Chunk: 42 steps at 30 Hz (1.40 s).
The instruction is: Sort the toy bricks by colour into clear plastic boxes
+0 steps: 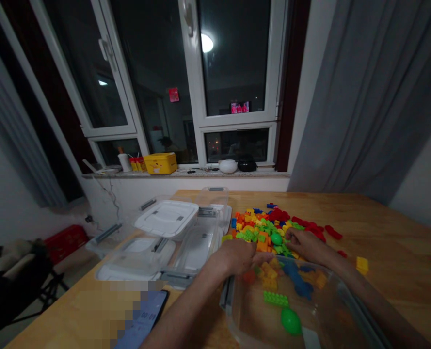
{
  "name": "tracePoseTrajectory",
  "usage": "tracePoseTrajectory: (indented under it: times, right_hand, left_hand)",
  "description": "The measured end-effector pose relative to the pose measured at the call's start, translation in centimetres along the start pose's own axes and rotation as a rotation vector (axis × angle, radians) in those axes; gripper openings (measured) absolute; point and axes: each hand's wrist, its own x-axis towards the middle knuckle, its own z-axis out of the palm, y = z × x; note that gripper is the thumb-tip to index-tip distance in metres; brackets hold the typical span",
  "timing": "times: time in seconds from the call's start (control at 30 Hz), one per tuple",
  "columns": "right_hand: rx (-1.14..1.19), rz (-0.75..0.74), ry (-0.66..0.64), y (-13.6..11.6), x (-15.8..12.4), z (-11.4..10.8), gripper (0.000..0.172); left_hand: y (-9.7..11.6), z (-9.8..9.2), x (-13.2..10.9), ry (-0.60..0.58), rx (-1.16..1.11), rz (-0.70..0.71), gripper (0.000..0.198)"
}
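A heap of coloured plastic building blocks point(269, 225) lies on the wooden table point(390, 252). My left hand point(237, 257) rests at the near edge of the heap, fingers curled over blocks; what it grips is hidden. My right hand point(306, 244) is closed in a pinch among the blocks beside a green ball point(276, 238). In front of both hands stands a clear plastic bin point(331, 310) holding blue, yellow and green blocks and a second green ball point(291, 321).
Clear bins with white lids point(167, 218) are stacked at the left of the table. A phone point(142, 320) lies at the near edge. Loose red blocks point(332, 232) and a yellow block point(362, 264) lie right of the heap. Beyond are a windowsill and grey curtain.
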Motion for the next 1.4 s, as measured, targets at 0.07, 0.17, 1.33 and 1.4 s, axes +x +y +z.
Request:
tracePoseTrajectory:
  times: [0.07,0.17,1.33,1.4]
  right_hand:
    - [-0.004,0.001,0.01,0.3,0.1,0.3,0.009]
    - [-0.015,-0.001,0.018,0.6,0.2,0.7,0.014]
    - [-0.028,-0.012,0.053,-1.6,0.0,-2.0,0.035]
    - [0.015,-0.019,0.078,-2.5,-0.3,-3.0,0.04]
  left_hand:
    - [0.2,0.1,0.1,-0.001,-0.004,-0.032,0.082]
    - [0.6,0.4,0.2,0.003,-0.006,-0.075,0.087]
    - [-3.4,9.2,-3.7,0.376,-1.861,-0.004,0.054]
    - [-3.5,9.4,-3.6,0.376,-1.909,0.032,0.049]
